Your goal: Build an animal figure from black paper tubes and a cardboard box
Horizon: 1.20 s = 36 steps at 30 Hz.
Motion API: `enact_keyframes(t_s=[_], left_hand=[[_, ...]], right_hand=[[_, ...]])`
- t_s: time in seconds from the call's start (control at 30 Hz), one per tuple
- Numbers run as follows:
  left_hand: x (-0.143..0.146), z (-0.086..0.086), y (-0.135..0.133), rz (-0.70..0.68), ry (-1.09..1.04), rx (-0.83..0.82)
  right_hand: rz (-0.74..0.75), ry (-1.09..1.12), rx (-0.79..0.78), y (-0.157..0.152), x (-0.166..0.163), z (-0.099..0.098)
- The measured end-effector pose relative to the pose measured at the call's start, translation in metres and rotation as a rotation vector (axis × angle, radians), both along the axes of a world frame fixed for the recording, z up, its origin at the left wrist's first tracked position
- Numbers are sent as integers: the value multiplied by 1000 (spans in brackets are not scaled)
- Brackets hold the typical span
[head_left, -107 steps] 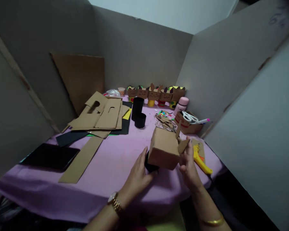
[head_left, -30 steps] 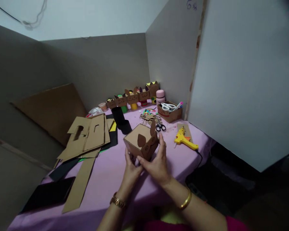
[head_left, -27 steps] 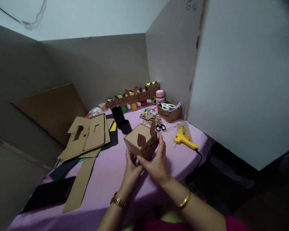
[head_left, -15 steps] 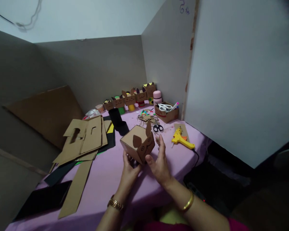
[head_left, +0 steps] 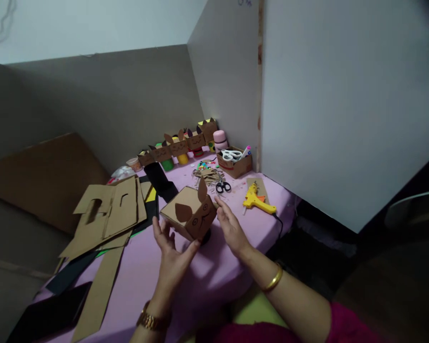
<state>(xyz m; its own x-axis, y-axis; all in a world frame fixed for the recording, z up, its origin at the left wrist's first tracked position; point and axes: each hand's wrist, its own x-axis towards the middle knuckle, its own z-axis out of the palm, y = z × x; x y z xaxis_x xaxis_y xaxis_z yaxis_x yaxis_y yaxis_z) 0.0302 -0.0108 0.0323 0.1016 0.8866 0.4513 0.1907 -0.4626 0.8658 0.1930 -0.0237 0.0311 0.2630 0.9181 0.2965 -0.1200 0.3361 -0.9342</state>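
Observation:
A cardboard box (head_left: 183,209) with two brown leaf-shaped ears and an inked animal face stands near the middle of the table, over a dark round base (head_left: 206,237) that is mostly hidden. My left hand (head_left: 171,255) spans its lower left side, thumb at the bottom front edge and fingers spread along the side. Close by the right side is my right hand (head_left: 232,228), its fingers stretched and held nearly flat; I cannot tell whether the fingertips touch the box. Beyond that hand lies a yellow glue gun (head_left: 256,199) on a cardboard strip.
Black-handled scissors (head_left: 222,186) lie by cardboard scraps (head_left: 207,176). Farther back stand a tool box (head_left: 238,167), a pink bottle (head_left: 219,140) and several animal-faced cardboard boxes (head_left: 178,147) on coloured cups. Cut cardboard sheets (head_left: 117,214) and a black tablet-like slab (head_left: 50,312) lie left.
My left hand has spread its fingers wider and shifted along the box's left side. My right hand's fingers have flattened beside the box. The whole view has swung to the right.

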Motion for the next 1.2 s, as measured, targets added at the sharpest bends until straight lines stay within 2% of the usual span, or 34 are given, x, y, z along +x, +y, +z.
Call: enact_keyframes(t_s=[0.1,0.3,0.53,0.97,1.2], left_hand=[[2,8,5,-55,-58,-10],[-4,11,6,-119,-66,-32],[-6,16,4,-135,-70,-74],[-12,6,5,-188,-70,-83],[-14,9,4,-187,-112,-99]], right_hand=[[14,4,-1,-2,-1,3],[27,15,3,-6,0,6],[22,28,5,-7,-2,5],[29,35,15,-6,-6,-6],[25,51,-9,-8,-6,-5]])
